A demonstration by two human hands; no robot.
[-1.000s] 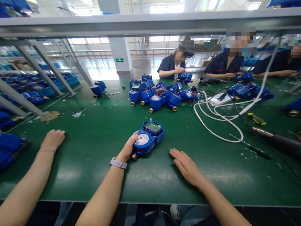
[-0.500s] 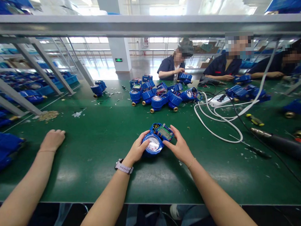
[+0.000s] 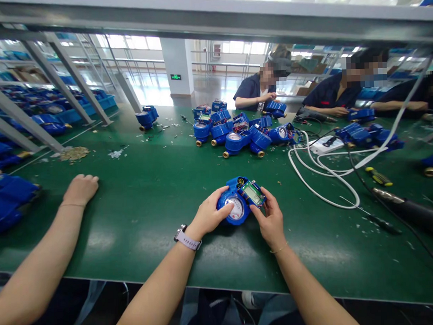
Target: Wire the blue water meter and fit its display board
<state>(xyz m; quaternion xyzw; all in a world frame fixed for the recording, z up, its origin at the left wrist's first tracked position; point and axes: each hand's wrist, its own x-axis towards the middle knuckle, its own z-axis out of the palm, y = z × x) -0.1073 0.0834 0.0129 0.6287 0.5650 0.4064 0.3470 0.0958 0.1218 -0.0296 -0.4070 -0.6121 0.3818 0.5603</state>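
Just over the green bench sits a blue water meter [image 3: 236, 218] with a round white dial, its top part uncovered. My left hand [image 3: 208, 215] grips the meter's left side, thumb resting at the dial's edge. At the right, my right hand [image 3: 272, 223] pinches a small circuit board with a grey display [image 3: 253, 193] between thumb and fingers. The board lies tilted against the meter's upper right, and yellow wires show in the opening beside it. The fingertips behind the board and the meter's underside are hidden.
Several blue meters [image 3: 235, 142] are heaped beyond my hands. A white cable [image 3: 320, 189], power strip [image 3: 322, 144], yellow-black screwdriver [image 3: 378, 176] and hot-air gun [image 3: 399, 203] lie right. A neighbour's hand [image 3: 81, 190] rests at left. Co-workers [image 3: 258, 90] sit opposite; a shelf beam [image 3: 211, 15] crosses above.
The view has shifted a little, moving the scene rightward. My right hand has closed in on the display board, which it touched more loosely before. My left hand keeps its hold on the meter.
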